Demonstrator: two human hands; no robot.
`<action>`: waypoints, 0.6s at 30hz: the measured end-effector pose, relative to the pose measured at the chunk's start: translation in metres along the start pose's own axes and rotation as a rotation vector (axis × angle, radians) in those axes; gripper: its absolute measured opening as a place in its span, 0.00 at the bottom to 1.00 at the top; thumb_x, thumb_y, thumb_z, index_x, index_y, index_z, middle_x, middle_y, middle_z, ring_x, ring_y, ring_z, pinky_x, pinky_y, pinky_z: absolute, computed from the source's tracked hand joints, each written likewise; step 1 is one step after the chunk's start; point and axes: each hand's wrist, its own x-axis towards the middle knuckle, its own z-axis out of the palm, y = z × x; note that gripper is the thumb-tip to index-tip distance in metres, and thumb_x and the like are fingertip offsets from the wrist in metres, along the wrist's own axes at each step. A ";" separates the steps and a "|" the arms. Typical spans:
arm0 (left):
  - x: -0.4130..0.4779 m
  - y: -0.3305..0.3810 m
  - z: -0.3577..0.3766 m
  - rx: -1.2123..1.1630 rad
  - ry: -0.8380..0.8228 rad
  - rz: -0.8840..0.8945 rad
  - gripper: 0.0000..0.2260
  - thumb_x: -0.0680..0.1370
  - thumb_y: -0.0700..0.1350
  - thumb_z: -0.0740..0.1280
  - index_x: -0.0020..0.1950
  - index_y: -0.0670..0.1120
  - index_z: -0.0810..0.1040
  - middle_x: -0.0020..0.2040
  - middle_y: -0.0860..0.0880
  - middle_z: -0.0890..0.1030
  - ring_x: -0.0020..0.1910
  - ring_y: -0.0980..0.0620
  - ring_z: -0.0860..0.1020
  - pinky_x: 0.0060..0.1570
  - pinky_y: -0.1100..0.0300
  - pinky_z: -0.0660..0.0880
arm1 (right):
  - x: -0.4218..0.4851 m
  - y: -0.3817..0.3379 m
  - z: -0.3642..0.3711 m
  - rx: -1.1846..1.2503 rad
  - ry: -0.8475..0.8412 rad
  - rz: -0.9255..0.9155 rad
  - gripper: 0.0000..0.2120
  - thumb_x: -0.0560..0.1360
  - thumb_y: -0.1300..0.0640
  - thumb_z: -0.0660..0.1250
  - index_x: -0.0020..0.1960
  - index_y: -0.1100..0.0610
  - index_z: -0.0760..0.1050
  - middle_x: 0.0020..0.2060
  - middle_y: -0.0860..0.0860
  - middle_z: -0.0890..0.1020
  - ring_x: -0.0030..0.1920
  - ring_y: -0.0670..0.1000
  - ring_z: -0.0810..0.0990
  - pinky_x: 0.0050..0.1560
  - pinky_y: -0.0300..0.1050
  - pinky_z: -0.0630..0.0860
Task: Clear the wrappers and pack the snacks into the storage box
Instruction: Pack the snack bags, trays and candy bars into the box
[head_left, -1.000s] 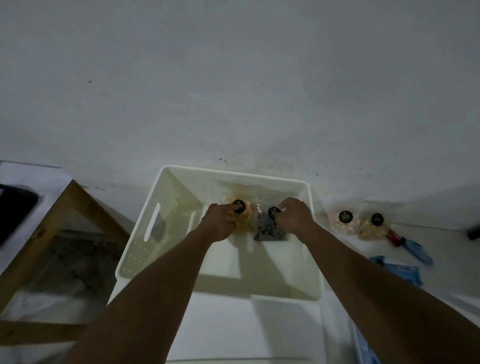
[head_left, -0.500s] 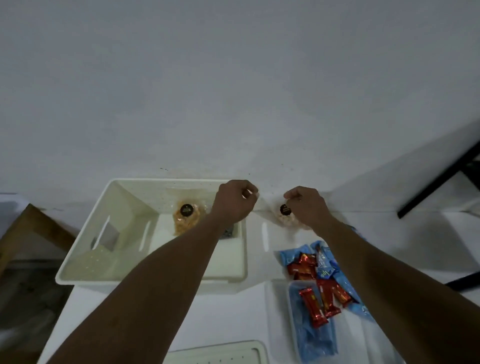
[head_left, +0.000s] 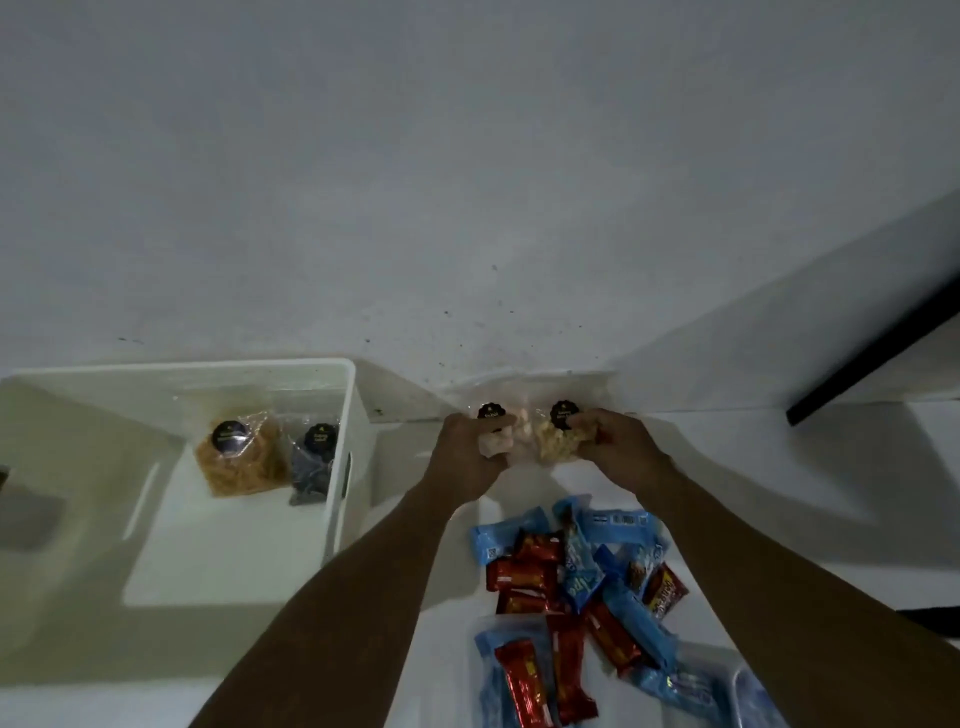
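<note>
Both hands are closed on clear snack bags at the back of the white table (head_left: 779, 483), right against the wall (head_left: 467, 182). L hand (head_left: 467, 457) is clenched round the pale pinkish bag (head_left: 496, 439), fingers wrapped over its front just under the round black sticker; R hand (head_left: 618, 447) grips the yellowish crunchy bag (head_left: 553, 441) from its right side, thumb near its own black sticker. The 2 bags touch each other in the middle, both upright-ish, bottoms at or just off the tabletop, can't tell which. Nearer me, between my forearms, lies a loose heap of red and blue wrapped bars (head_left: 576, 577), overlapping every which way; some sit in a clear tray (head_left: 485, 631) at the bottom edge, w/ more blue packs beyond it toward the lower right corner. To my left sits the white storage box (head_left: 348, 405), open top, slot handles cut into its side walls. Inside it, along the far wall, 2 bags lean side by side: an orange-brown snack bag (head_left: 241, 462) and, to its right, a dark bag (head_left: 311, 462) pressed vs the box's right wall, each w/ a black round label. Rest of the box floor is bare. Black bar (head_left: 872, 353) slants down the wall at far right.
</note>
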 end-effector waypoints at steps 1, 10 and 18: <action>0.005 0.000 0.006 -0.032 0.005 -0.022 0.20 0.70 0.39 0.76 0.62 0.48 0.82 0.55 0.53 0.80 0.55 0.54 0.78 0.61 0.61 0.74 | 0.005 0.004 0.001 0.021 -0.015 -0.021 0.17 0.70 0.69 0.71 0.50 0.48 0.81 0.57 0.53 0.81 0.57 0.54 0.80 0.62 0.52 0.77; 0.015 -0.007 0.009 -0.189 0.142 -0.048 0.18 0.69 0.33 0.76 0.54 0.51 0.86 0.45 0.48 0.86 0.43 0.46 0.85 0.53 0.47 0.81 | 0.010 0.006 0.001 0.024 0.077 -0.097 0.11 0.69 0.70 0.74 0.47 0.56 0.82 0.41 0.55 0.77 0.42 0.53 0.74 0.43 0.43 0.75; -0.044 0.042 -0.083 -0.140 0.066 0.044 0.14 0.72 0.37 0.75 0.56 0.48 0.85 0.49 0.52 0.85 0.48 0.57 0.81 0.44 0.80 0.70 | -0.066 -0.071 -0.005 0.016 0.120 -0.199 0.11 0.69 0.73 0.73 0.49 0.64 0.82 0.43 0.57 0.79 0.39 0.48 0.76 0.35 0.35 0.74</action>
